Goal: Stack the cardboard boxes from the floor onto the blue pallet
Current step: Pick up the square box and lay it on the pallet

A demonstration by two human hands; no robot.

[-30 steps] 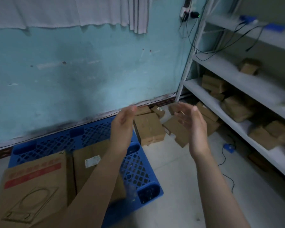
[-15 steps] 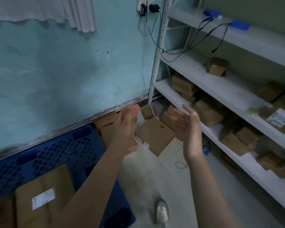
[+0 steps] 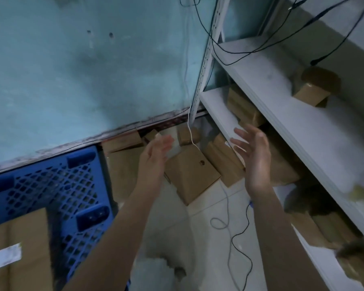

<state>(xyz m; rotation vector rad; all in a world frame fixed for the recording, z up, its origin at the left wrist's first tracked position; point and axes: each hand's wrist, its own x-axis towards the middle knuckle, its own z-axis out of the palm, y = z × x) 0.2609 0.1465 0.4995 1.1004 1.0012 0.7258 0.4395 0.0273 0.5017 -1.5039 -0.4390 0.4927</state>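
Several cardboard boxes lie on the floor in the corner between wall and shelf. A square flat box (image 3: 192, 175) with a small round mark lies nearest, tilted. My left hand (image 3: 155, 156) and my right hand (image 3: 253, 154) are stretched out above it, palms facing each other, fingers apart, holding nothing. Behind my left forearm sits a bigger box (image 3: 124, 171) next to the blue pallet (image 3: 57, 185). On the pallet at lower left rests a labelled cardboard box (image 3: 19, 248).
A white metal shelf unit (image 3: 303, 131) with more boxes runs along the right. Cables hang down the wall and a thin cord (image 3: 231, 229) loops across the tiled floor. The teal wall closes the far side. A pale shoe shows at the bottom.
The view has swung right and closer to the corner. Both hands have reached forward and down toward the square box; the pallet has slid to the left edge.
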